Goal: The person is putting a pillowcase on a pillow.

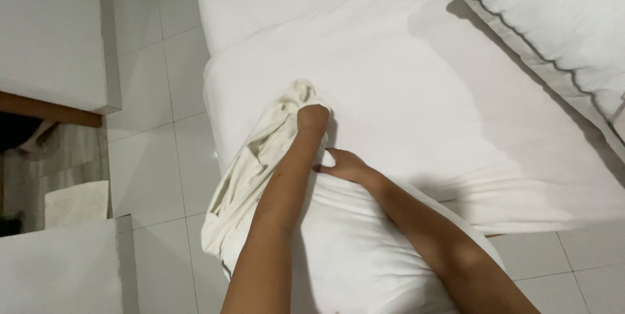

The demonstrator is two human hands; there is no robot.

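Two hands in view, both busy at the near edge of the bed (416, 93). The left hand (312, 119) is closed into a fist around the cream pillowcase (250, 171), which bunches up over the knuckles and hangs down along the forearm toward the tiled floor (156, 158). The right hand (345, 167) lies on one white pillow (351, 249) held against the body, fingers curled at its top edge; how firmly it grips I cannot tell. A second pillow, grey-piped (553, 21), lies at the far right on the sheet. That makes two pillows, one pillowcase.
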